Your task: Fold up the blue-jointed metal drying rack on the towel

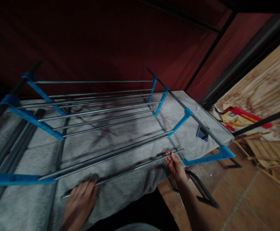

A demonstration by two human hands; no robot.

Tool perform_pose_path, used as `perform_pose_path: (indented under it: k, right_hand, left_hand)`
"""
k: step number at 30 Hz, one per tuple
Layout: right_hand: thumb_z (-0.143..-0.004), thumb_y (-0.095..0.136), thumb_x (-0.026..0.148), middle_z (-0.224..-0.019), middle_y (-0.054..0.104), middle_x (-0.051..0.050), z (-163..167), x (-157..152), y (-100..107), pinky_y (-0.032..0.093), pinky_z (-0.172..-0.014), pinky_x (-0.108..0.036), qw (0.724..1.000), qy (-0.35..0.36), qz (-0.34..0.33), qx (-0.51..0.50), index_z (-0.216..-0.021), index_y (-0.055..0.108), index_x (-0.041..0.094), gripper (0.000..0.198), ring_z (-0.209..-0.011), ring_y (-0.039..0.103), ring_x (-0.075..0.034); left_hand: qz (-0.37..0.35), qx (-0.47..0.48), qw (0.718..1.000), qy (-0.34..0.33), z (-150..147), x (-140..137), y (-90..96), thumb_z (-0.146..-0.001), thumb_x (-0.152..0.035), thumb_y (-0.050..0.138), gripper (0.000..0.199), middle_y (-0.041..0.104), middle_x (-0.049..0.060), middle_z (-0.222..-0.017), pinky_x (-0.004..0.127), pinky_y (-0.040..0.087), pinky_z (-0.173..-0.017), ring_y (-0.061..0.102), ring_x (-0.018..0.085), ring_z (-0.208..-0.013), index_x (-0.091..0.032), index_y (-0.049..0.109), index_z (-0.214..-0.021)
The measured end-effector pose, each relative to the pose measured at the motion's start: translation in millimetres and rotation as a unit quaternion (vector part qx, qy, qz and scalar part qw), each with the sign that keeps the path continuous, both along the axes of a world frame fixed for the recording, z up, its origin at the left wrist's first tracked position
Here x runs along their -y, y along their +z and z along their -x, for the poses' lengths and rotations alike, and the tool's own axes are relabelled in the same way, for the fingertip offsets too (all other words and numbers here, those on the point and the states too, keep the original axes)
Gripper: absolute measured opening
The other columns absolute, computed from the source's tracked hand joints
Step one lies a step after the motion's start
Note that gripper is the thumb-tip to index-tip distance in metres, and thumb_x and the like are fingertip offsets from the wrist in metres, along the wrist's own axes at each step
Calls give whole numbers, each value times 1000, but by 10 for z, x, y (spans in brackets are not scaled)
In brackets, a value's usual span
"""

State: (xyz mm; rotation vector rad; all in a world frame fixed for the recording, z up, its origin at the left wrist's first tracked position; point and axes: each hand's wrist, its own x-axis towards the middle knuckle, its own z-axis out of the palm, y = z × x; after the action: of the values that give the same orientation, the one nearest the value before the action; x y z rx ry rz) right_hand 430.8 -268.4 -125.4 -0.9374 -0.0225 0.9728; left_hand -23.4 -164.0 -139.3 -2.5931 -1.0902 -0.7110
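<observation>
A thin grey metal rod point(132, 168) lies across the front of a partly built rack. My left hand point(82, 195) is closed over it near its left end, which sticks out past the fingers. Near the other end, my right hand point(175, 165) pinches the same rod, close to a blue plastic bracket point(202, 159) at the front right. A second blue bracket point(22, 179) is at the front left. Both rod ends are apart from these brackets. Behind, more rods point(111, 154) span between pairs of blue brackets on the grey side poles point(197, 120).
The rack lies on a grey fleecy cover point(130, 134). Several loose grey poles point(12, 144) are at the left. A phone point(202, 133) lies at the right. Beyond are a red and yellow box point(245, 118), a wooden folding piece point(267, 150) and a tiled floor point(248, 195).
</observation>
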Motion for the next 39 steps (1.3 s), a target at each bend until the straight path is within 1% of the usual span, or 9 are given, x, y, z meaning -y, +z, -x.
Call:
perform_pose_path:
  k: [6, 12, 16, 20, 24, 27, 31, 36, 39]
  right_hand:
    - [-71, 96, 29, -92, 77, 2, 7, -33, 31, 64, -81, -23, 1000, 5, 8, -1, -87, 73, 23, 29, -88, 75, -13]
    - [-75, 85, 31, -101, 79, -2, -4, -114, 21, 63, -94, -34, 1000, 1, 16, -15, -95, 75, 24, 24, -99, 76, -19]
    - [-76, 83, 31, -102, 80, -4, 0, -234, -70, 64, -94, -37, 999, 4, 48, 19, -93, 74, 26, 20, -100, 76, -21]
    - [-76, 86, 32, -98, 80, -2, 35, -309, -119, 64, -92, -37, 998, 3, 59, 21, -91, 74, 27, 20, -95, 77, -21]
    - [-72, 93, 34, -93, 80, 0, 84, -322, -102, 65, -88, -33, 999, 5, 30, -24, -91, 74, 25, 28, -87, 76, -18]
    - [-73, 95, 35, -92, 80, -1, 109, -322, -95, 64, -88, -32, 999, 10, 5, -49, -90, 75, 23, 29, -87, 77, -17]
    - [-72, 96, 32, -92, 81, -1, 124, -324, -112, 65, -89, -33, 996, 13, -14, -84, -91, 76, 23, 29, -88, 78, -18]
    - [-70, 97, 31, -94, 81, -3, 128, -338, -116, 64, -86, -32, 993, 18, -22, -113, -91, 76, 23, 30, -88, 78, -19]
    - [-66, 99, 30, -92, 81, -2, 126, -350, -113, 64, -83, -32, 992, 22, -13, -126, -90, 75, 23, 34, -86, 77, -19]
  left_hand:
    - [17, 8, 1000, -7, 29, -8, 31, -104, -33, 53, 23, 79, 4, -95, 36, 50, -84, 72, 23, -83, -23, 71, -113]
    - [24, 26, 999, 16, -115, 54, 235, -106, -31, 48, 25, 78, 4, -90, 35, 49, -80, 71, 22, -81, -22, 71, -107]
    - [18, 17, 999, 34, -139, 56, 293, -106, -30, 47, 26, 77, 4, -88, 36, 50, -79, 70, 22, -79, -21, 71, -105]
    - [24, -4, 998, 58, -90, 46, 244, -107, -34, 43, 31, 78, 5, -90, 37, 50, -79, 71, 23, -80, -23, 72, -104]
    - [35, -11, 998, 52, 1, 8, 149, -105, -35, 46, 28, 78, 6, -94, 37, 51, -80, 71, 24, -83, -23, 72, -106]
    - [47, -13, 997, 51, 59, -20, 101, -103, -38, 47, 29, 79, 5, -93, 38, 52, -79, 71, 25, -82, -25, 72, -105]
    - [88, -23, 992, 84, 110, -33, 83, -101, -42, 44, 32, 80, 5, -95, 39, 54, -81, 73, 25, -85, -26, 72, -102]
    - [103, -25, 991, 80, 144, -50, 57, -100, -45, 42, 36, 79, 6, -93, 41, 56, -80, 74, 27, -85, -25, 72, -99]
    - [122, -21, 986, 109, 154, -57, 21, -99, -50, 40, 40, 79, 6, -91, 41, 56, -78, 73, 27, -83, -26, 72, -95]
